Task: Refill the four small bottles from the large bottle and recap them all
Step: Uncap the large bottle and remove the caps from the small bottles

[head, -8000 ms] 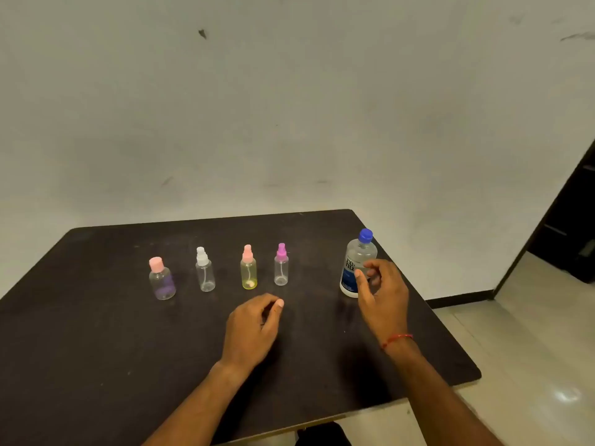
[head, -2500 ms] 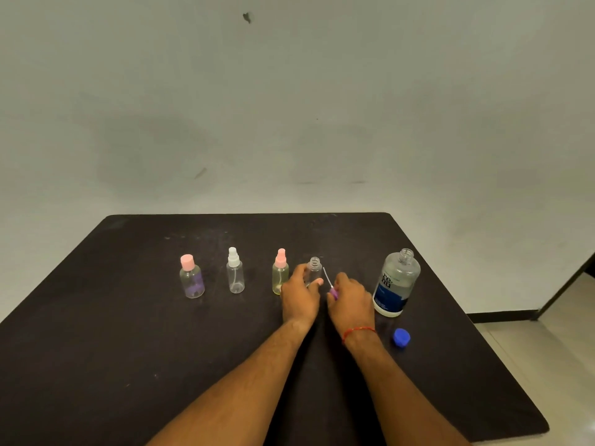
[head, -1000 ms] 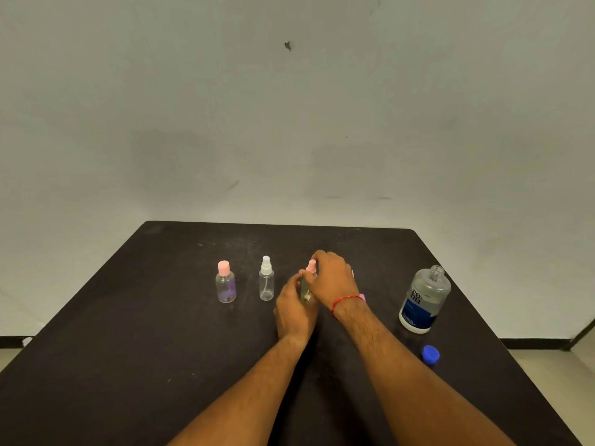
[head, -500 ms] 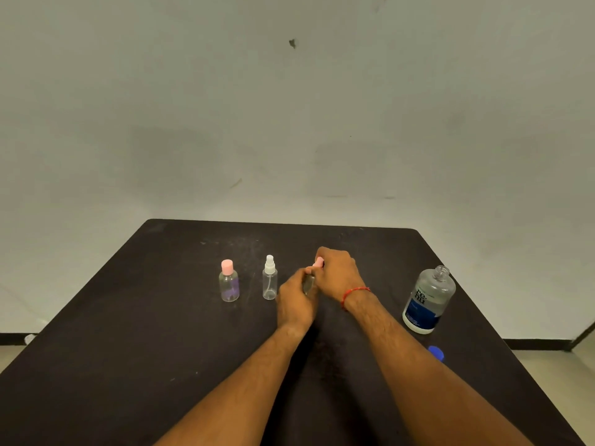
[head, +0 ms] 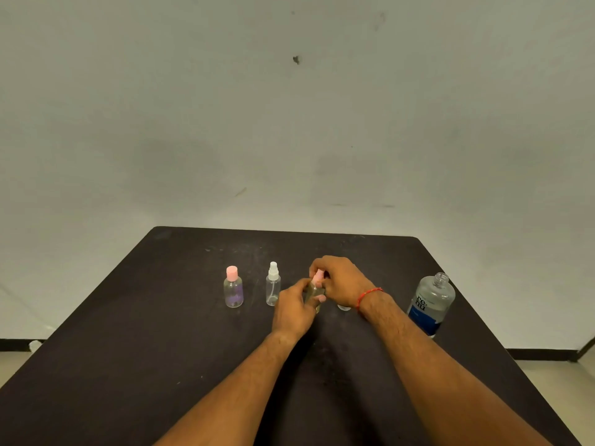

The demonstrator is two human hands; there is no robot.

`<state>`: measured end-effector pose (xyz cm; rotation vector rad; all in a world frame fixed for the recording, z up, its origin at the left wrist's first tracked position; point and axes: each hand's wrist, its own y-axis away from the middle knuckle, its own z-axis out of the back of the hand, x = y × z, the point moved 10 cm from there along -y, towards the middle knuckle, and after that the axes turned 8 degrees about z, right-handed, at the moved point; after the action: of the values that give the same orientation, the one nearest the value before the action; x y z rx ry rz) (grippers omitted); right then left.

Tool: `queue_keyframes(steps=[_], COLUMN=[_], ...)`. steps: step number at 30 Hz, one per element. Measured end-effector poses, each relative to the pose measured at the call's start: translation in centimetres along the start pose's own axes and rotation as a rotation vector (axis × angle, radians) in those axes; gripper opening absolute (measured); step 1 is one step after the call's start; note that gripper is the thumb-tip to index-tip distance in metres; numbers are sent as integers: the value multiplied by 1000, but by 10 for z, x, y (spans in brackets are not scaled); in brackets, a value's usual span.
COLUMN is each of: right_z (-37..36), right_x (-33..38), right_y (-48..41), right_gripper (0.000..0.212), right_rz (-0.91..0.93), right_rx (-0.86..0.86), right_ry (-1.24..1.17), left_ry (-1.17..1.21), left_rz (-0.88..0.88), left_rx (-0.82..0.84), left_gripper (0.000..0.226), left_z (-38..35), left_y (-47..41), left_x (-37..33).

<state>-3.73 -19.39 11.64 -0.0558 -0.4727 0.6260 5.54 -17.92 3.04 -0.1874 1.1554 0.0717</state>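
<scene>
A row of small bottles stands on the black table. The purple-tinted bottle with a pink cap is leftmost, then a clear spray bottle with a white top. My left hand grips the body of the yellowish spray bottle. My right hand pinches its pink spray top. Behind my right wrist only the base of another small bottle shows. The large bottle with a blue label stands uncapped at the right.
The table's right edge runs close past the large bottle, with floor beyond it. A pale wall rises just behind the table's far edge. Both my forearms stretch across the near middle of the table.
My hands moved from the uncapped rightmost small bottle to the yellowish one and took hold of it. In the last half second they barely shifted. The blue cap is now hidden by my right forearm.
</scene>
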Motion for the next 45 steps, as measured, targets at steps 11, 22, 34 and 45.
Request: queue_keyframes(steps=[11,22,34,45], right_z=[8,7,53,-10], right_x=[-5,-5,12,-27], right_y=[-5,-8,24,78], right_gripper=[12,17,22,21], right_rz=[-150,-183,-113,-299], right_rx=[-72,-47,-293,-501], right_ry=[103,100,82,21], left_ry=[10,-20,-13,-55], left_rz=[-17,5,123,150], left_rx=[-42,-55,-161,-172], left_gripper=[28,24,22,25], left_z=[5,9,20,16], left_y=[5,3,1,-2], left_x=[-4,-4,17,22])
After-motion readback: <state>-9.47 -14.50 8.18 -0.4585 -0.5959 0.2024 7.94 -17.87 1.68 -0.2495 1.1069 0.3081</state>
